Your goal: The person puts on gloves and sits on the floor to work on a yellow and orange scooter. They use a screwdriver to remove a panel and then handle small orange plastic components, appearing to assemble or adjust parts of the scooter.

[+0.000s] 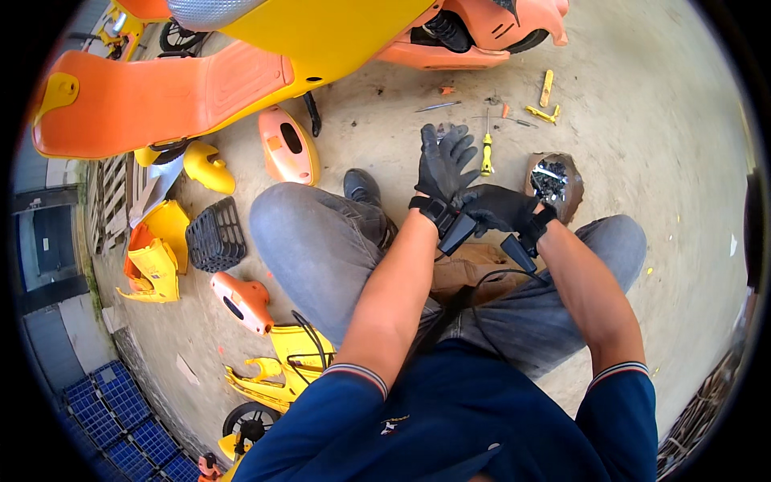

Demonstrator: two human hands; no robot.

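My left hand (446,165), in a black glove, is raised above the ground with its fingers stretched out and apart. My right hand (499,207), gloved too, reaches across and touches the left one near the wrist. Its fingers are curled against the edge of the left glove; what they pinch is hidden. Black wrist straps with small dark box-shaped devices sit on both wrists, the left device (458,233) hanging just below the right fingers. Beyond the hands lies a yellow-handled screwdriver (487,153). A bowl-like brown container (572,205) of small dark and metal parts stands to the right.
An orange and yellow scooter (241,84) fills the far left. Yellow plastic pieces (544,115) and a thin blue tool (438,106) lie on the concrete. To my left are orange body panels (287,145), a black basket (215,233), yellow covers (165,249) and blue pallets (120,402).
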